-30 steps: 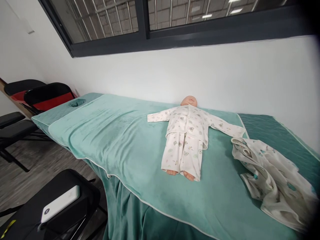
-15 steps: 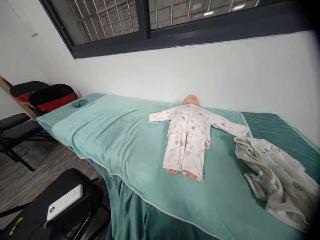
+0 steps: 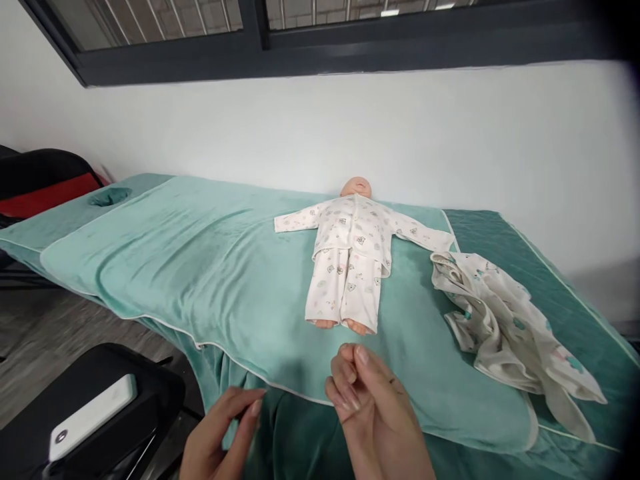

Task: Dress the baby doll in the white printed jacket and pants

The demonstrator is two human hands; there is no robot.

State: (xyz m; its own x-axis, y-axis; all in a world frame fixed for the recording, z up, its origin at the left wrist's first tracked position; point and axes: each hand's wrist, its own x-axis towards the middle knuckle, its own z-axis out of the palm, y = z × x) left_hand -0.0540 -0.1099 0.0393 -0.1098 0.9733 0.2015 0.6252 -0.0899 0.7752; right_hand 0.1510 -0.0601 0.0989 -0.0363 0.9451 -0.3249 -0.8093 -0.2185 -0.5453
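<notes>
A baby doll (image 3: 356, 187) lies on its back, dressed in a white patterned shirt (image 3: 353, 223) and matching trousers (image 3: 343, 287). Both sleeves are spread out sideways, and its feet show below the trouser hems. My right hand (image 3: 373, 407) hovers just in front of the feet, fingers curled and thumb against the forefinger, with nothing visible in it. Lower and to the left, my left hand (image 3: 223, 433) is over the bed's front edge, its thumb and forefinger tips close together and nothing seen between them. Neither hand touches the doll. A crumpled patterned cloth (image 3: 500, 327) lies to the doll's right.
The doll rests on a pale green sheet (image 3: 200, 253) over a long massage bed with a face hole (image 3: 110, 196) at its left end. A black chair (image 3: 110, 373) bearing a white phone-like device (image 3: 93, 417) stands front left. Behind the bed is a white wall (image 3: 300, 133).
Both my hands have come into view from below. The view has shifted right and slightly down, so the doll and bed appear further left. The doll itself looks unmoved.
</notes>
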